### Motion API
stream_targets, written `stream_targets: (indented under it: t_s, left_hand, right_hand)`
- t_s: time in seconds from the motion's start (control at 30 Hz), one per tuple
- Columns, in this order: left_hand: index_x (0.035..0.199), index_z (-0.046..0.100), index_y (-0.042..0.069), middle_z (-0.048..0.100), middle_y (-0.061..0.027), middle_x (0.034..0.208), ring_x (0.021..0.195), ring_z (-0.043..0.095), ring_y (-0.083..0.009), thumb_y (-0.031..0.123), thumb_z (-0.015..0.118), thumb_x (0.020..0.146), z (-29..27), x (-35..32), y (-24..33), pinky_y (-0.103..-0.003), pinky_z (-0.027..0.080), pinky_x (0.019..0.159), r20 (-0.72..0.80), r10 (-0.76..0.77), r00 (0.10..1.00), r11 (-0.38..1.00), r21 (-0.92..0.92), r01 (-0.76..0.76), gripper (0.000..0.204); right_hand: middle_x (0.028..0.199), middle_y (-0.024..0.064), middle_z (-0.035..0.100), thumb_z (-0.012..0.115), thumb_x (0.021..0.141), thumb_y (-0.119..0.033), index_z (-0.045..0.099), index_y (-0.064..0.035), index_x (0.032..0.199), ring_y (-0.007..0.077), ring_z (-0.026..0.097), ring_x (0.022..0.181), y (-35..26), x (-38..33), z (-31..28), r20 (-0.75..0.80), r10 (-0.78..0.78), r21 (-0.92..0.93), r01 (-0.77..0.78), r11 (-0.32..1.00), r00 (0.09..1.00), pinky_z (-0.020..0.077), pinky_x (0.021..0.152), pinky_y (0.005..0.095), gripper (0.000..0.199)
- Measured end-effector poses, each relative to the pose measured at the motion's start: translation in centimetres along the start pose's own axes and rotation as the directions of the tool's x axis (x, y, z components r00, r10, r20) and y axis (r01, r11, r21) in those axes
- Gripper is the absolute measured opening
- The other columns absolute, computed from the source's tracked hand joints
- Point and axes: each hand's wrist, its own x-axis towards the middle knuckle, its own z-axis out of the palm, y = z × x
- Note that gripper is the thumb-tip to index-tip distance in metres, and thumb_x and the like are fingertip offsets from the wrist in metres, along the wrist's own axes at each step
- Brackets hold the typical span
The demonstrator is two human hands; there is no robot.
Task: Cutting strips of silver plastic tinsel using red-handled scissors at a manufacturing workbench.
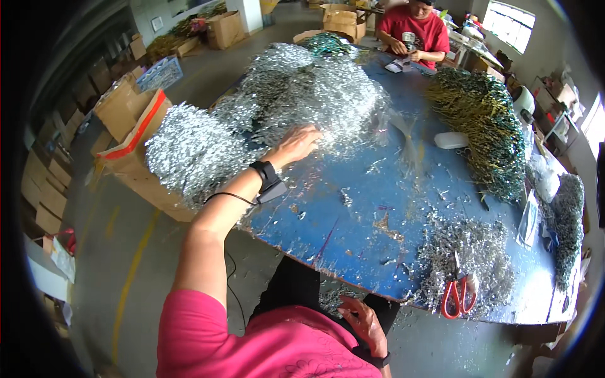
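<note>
A large heap of silver tinsel strands (334,94) covers the far left of a blue table (353,233). My left hand (297,145) reaches across to the heap's near edge, fingers stretched and touching the strands. A dark strapped device sits on that wrist, with a cable hanging from it. Another shiny silver bundle (195,142) lies to the left of my forearm. My right hand (367,324) hangs in front of my body, below the table edge, its fingers loosely bent and apart with nothing visible in them.
Red-handled scissors (459,293) lie on silver scraps (469,252) at the near right. Green-gold tinsel (482,126) and a white oval object (451,140) are farther back. A cardboard box (148,170) stands left of the table. Another person (419,34) works at the far end.
</note>
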Motion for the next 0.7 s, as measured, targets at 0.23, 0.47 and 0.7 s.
stream_targets:
  t_s: [0.23, 0.47, 0.7]
  left_hand:
    - [0.092, 0.067, 0.009, 0.067, -0.0117, 0.093, 0.089, 0.064, -0.033, 0.023, 0.059, 0.088, -1.5, 2.5, 0.8, -0.041, 0.05, 0.075, 0.028, -0.076, 0.997, 0.997, 0.033, 0.075, 0.016]
    - [0.098, 0.067, 0.009, 0.07, -0.0125, 0.09, 0.082, 0.068, -0.027, 0.02, 0.067, 0.087, -5.6, 4.9, -7.3, -0.036, 0.051, 0.069, -0.499, -0.522, 0.692, 0.85, -0.369, 0.376, 0.016]
    - [0.118, 0.062, -0.002, 0.068, -0.018, 0.111, 0.102, 0.065, -0.0279, 0.025, 0.061, 0.094, -3.5, 8.0, -13.6, -0.035, 0.051, 0.087, -0.443, -0.611, 0.656, 0.74, -0.615, 0.274, 0.036]
  right_hand:
    - [0.098, 0.0136, 0.069, 0.071, 0.088, -0.019, 0.062, -0.0046, 0.12, 0.0254, 0.069, 0.084, -1.2, -0.4, -0.8, -0.04, 0.079, 0.054, -0.077, 0.996, 0.996, 0.054, 0.072, 0.0343, 0.036]
    - [0.106, 0.0134, 0.067, 0.063, 0.094, -0.021, 0.057, -0.001, 0.127, 0.0232, 0.067, 0.09, -3.1, -0.8, -1.2, 0.002, 0.198, 0.302, -0.189, 0.934, 0.98, 0.0528, 0.079, 0.0338, 0.038]
    - [0.097, 0.0145, 0.068, 0.062, 0.095, -0.022, 0.059, -0.0016, 0.124, 0.0221, 0.066, 0.086, -4.5, -0.5, -1.0, 0.023, 0.208, 0.207, -0.208, 0.956, 0.978, 0.0522, 0.076, 0.0331, 0.036]
